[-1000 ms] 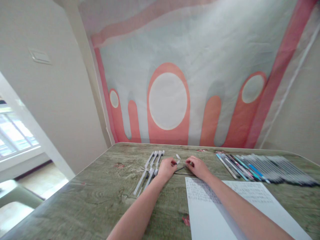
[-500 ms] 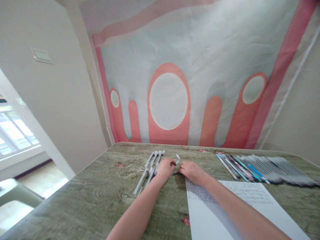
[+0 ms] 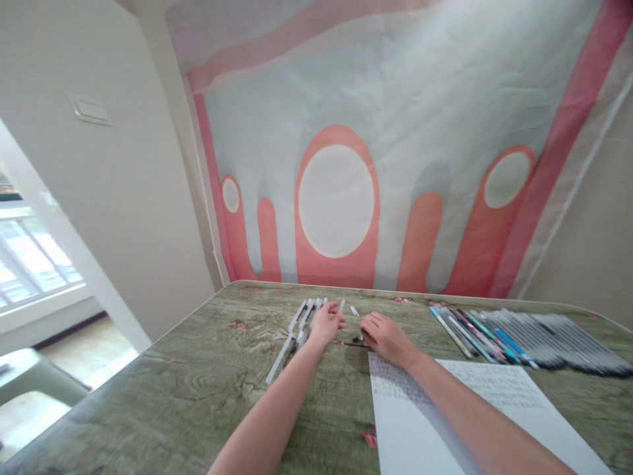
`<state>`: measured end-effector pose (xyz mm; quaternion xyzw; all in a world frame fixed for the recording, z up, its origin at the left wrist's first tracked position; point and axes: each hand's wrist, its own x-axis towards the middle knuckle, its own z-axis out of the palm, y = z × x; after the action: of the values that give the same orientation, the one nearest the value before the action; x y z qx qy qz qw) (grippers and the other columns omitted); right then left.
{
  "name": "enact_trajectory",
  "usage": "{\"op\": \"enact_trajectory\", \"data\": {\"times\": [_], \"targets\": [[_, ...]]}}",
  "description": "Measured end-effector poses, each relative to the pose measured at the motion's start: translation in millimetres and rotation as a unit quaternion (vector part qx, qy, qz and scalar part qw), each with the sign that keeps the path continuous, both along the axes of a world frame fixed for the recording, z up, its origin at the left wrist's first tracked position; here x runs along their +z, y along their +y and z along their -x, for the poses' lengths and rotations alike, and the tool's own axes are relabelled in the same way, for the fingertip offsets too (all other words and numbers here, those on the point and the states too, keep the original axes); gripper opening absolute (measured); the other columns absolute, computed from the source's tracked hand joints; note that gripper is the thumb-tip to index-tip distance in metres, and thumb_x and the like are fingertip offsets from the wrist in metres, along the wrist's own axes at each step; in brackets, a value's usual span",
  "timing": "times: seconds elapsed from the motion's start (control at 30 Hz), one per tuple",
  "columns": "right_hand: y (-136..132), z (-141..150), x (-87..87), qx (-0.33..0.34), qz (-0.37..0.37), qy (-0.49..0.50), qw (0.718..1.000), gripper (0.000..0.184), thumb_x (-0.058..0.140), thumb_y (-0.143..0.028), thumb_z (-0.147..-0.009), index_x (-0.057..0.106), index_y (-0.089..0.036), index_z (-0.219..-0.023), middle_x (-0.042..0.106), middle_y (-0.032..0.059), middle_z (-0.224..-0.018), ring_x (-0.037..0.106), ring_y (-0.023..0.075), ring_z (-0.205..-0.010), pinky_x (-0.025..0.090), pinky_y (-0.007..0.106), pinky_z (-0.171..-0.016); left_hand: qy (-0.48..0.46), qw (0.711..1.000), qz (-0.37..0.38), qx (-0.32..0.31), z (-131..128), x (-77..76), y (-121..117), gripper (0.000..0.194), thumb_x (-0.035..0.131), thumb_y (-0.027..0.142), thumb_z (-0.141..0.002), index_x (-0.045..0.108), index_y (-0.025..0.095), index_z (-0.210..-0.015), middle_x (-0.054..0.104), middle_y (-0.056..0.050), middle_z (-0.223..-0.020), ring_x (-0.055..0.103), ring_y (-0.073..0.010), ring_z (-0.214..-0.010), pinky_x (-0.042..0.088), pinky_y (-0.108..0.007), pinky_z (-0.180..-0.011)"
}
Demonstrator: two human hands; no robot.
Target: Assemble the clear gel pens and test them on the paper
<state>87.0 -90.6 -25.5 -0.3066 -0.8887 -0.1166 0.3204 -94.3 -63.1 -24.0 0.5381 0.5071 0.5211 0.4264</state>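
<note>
My left hand is over the table beside the pen parts, its fingers partly curled, with a short translucent pen piece at the fingertips. My right hand rests on the table by the top of the paper, fingers bent and closed. A small pale and dark bit shows at its fingertips, too small to name. Under and between the hands lies a thin dark pen refill. A small white pen cap lies just beyond them. Clear pen barrels and capped pieces lie in two rows left of my left hand.
A written sheet of paper lies under my right forearm. Coloured pens and a long row of grey, clear pens lie at the right. Behind the table hangs a pink and grey printed covering. Pale stools stand at the left.
My left hand has risen slightly away from me, its fingers loosening, and the translucent piece is now at its fingertips. My right hand moved left, then slightly back right, its fingers now curled down.
</note>
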Motion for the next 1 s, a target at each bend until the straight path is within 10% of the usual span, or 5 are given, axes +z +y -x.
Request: {"op": "enact_trajectory", "data": {"times": [0.13,0.27,0.77,1.0], "targets": [[-8,2,7.1,0.038,-0.014,0.070,0.997,0.008,0.042,-0.018,-0.083,0.050,-0.017,-0.080,0.056,0.0052,-0.077,0.049,0.0157,-0.075,0.040,0.029,-0.069,-0.336,0.934,0.126,-0.010,-7,8.5,3,0.016,0.044,0.000,-0.077,0.051,0.014,-0.079,0.052,-0.001,-0.068,0.058,-0.0082,-0.060,0.052,-0.024,-0.064],[-15,7,9.7,0.085,-0.045,0.073,0.993,0.005,0.045,-0.016,-0.082,0.049,-0.018,-0.082,0.057,0.0042,-0.076,0.051,0.0150,-0.074,0.042,0.029,-0.068,-0.483,0.854,0.192,0.016,-6,14.7,4,0.018,0.039,-0.001,-0.080,0.047,0.013,-0.072,0.053,-0.003,-0.069,0.059,-0.0080,-0.061,0.053,-0.019,-0.058],[-15,9,5.5,0.077,-0.046,0.057,0.994,0.013,0.042,-0.021,-0.086,0.055,-0.020,-0.086,0.062,0.0052,-0.082,0.054,0.0150,-0.078,0.044,0.030,-0.071,-0.520,0.822,0.231,-0.008,-11,18.5,-5,0.018,0.039,0.001,-0.082,0.048,0.010,-0.069,0.055,-0.004,-0.068,0.060,-0.0085,-0.062,0.052,-0.017,-0.060],[-16,9,6.0,0.050,-0.023,0.094,0.994,0.013,0.045,-0.023,-0.084,0.057,-0.020,-0.088,0.061,0.0058,-0.084,0.054,0.0157,-0.080,0.043,0.029,-0.072,-0.476,0.820,0.280,-0.148,-15,18.7,-16,0.020,0.040,0.020,-0.086,0.055,0.009,-0.079,0.063,-0.007,-0.072,0.063,-0.0137,-0.068,0.051,-0.025,-0.060]]}}
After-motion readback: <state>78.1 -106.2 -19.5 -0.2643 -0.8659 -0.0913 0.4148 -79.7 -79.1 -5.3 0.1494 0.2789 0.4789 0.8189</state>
